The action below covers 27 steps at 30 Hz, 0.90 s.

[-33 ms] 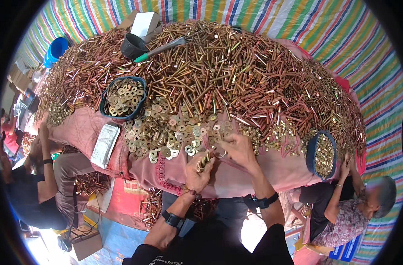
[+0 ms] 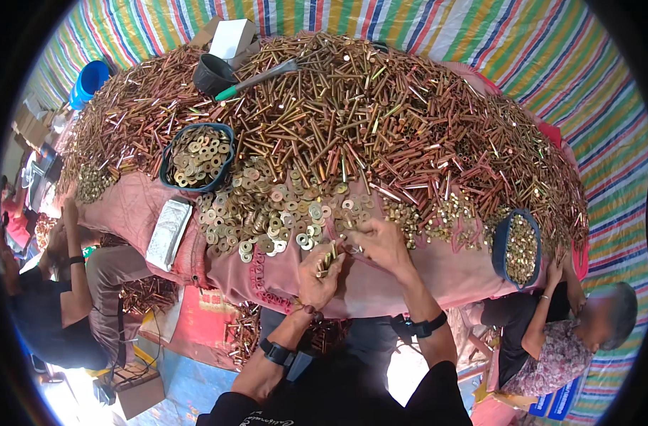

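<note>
My left hand (image 2: 317, 282), palm turned up, is closed around several brass-coloured bolts (image 2: 329, 260) whose ends stick out past the fingers. Just to its right, my right hand (image 2: 382, 246) has thumb and forefinger pinched together close to the bolt ends; what it pinches is too small to make out. Loose flat washers (image 2: 285, 209) spread over the pink cloth (image 2: 381, 287) beyond and left of my hands. Small brass nuts (image 2: 448, 213) are scattered to the right. A great heap of bolts (image 2: 295, 135) covers the far side.
A blue basket (image 2: 163, 165) of washers stands left, a blue basket (image 2: 501, 266) of nuts right. A white packet (image 2: 169, 234) lies at left. A black bucket (image 2: 212, 77) and a green-handled tool (image 2: 256, 79) rest on the heap. People (image 2: 551, 348) sit working at both sides.
</note>
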Each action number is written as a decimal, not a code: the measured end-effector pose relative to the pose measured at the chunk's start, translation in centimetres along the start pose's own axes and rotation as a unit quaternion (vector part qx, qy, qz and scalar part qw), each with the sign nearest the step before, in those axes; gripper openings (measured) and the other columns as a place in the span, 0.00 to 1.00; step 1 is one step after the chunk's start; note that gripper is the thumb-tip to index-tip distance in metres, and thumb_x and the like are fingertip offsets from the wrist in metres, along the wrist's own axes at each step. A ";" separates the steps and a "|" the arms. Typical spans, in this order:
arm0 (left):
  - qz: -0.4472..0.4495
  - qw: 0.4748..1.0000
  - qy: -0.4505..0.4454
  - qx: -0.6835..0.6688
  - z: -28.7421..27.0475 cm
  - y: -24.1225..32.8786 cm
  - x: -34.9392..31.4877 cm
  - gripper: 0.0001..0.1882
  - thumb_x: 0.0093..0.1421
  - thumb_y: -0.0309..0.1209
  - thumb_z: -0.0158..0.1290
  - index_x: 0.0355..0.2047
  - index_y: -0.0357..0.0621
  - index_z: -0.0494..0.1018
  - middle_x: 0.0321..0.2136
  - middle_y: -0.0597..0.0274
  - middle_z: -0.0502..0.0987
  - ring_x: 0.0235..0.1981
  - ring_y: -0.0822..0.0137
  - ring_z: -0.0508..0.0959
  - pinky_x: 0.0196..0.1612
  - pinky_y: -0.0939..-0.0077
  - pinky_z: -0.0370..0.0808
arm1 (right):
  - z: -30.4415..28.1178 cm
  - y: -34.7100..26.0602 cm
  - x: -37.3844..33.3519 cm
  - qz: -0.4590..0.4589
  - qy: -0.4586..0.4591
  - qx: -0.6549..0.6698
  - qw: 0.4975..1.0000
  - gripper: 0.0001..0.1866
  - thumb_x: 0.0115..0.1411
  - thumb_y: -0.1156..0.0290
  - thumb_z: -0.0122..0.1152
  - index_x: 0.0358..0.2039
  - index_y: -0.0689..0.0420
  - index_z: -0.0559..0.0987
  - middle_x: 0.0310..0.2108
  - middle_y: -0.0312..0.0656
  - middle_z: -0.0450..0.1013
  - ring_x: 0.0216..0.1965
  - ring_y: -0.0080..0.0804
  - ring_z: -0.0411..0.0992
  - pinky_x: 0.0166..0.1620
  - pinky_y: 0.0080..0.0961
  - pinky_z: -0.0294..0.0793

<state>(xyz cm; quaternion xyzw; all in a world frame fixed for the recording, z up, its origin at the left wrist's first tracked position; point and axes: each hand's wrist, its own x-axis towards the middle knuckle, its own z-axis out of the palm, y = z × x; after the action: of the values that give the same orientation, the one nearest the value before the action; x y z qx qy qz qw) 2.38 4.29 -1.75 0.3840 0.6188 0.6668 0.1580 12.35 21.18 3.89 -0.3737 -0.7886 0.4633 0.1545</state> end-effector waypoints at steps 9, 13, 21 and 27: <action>-0.017 1.000 0.014 0.011 0.0 0.9 -0.2 0.16 0.63 0.22 0.64 0.52 0.38 0.82 0.37 0.54 0.83 0.36 0.59 0.83 0.41 0.69 0.78 | -0.4 -1.6 -3.0 0.037 -0.030 0.167 0.985 0.15 0.72 0.62 0.66 0.43 0.65 0.86 0.24 0.35 0.80 0.23 0.19 0.77 0.25 0.19 0.73; -0.012 1.000 0.007 0.027 -0.3 0.8 -0.4 0.12 0.64 0.20 0.63 0.49 0.35 0.83 0.36 0.57 0.82 0.36 0.67 0.81 0.42 0.73 0.77 | -0.4 -2.9 -4.2 0.010 -0.092 0.269 0.959 0.13 0.74 0.63 0.65 0.40 0.61 0.84 0.24 0.37 0.80 0.19 0.17 0.74 0.21 0.15 0.70; 0.048 0.998 0.032 -0.013 0.1 0.1 -0.3 0.11 0.61 0.18 0.62 0.44 0.37 0.83 0.40 0.55 0.82 0.40 0.62 0.81 0.44 0.70 0.77 | 0.4 -4.1 -4.3 0.059 -0.112 0.346 0.929 0.14 0.71 0.60 0.68 0.36 0.60 0.82 0.23 0.37 0.79 0.17 0.17 0.73 0.18 0.15 0.66; 0.023 0.999 0.042 -0.002 0.1 1.0 -0.5 0.12 0.59 0.17 0.63 0.43 0.38 0.83 0.40 0.55 0.81 0.41 0.58 0.80 0.46 0.66 0.77 | 0.4 -4.3 -4.6 0.032 -0.101 0.239 0.965 0.16 0.69 0.59 0.71 0.34 0.60 0.82 0.25 0.38 0.79 0.20 0.15 0.73 0.20 0.14 0.66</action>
<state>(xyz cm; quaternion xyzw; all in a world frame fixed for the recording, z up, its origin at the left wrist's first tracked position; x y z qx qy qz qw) 3.05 3.82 -0.95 0.3697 0.6143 0.6871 0.1175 13.25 16.32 7.77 -0.3023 -0.6544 0.6779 0.1443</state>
